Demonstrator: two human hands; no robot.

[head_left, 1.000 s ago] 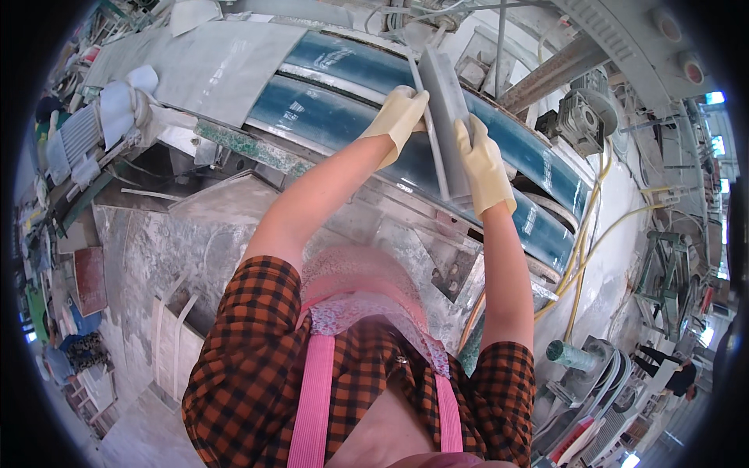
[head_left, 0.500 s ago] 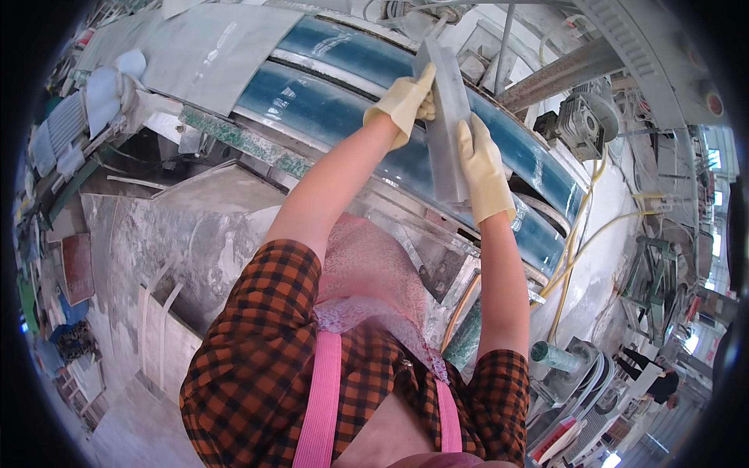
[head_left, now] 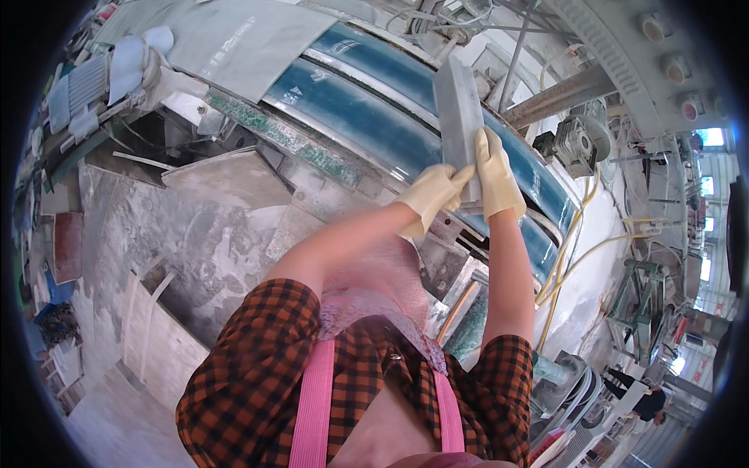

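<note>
A long grey stone slab (head_left: 459, 105), rectangular and apparently layered along its edge, tilts over the blue belt of the machine in front of me. My right hand (head_left: 499, 175), in a cream rubber glove, grips its right edge near the lower end. My left hand (head_left: 437, 195), gloved alike, is closed at the lower left end of the slab, its fingertips close to my right hand. The glove hides part of where those fingers meet the stone. Two blue belt strips (head_left: 351, 101) run beneath, with a pale strip between them.
A large pale sheet (head_left: 234, 39) covers the belt's left part. A green-speckled rail (head_left: 273, 129) edges the machine's near side. A motor (head_left: 577, 144), yellow hoses (head_left: 573, 249) and a panel with knobs (head_left: 663, 54) are at right. Another person (head_left: 647, 402) is far off at lower right.
My left hand has moved down from the slab's upper left side to its lower end. My right hand stays on the right edge. The view has shifted slightly.
</note>
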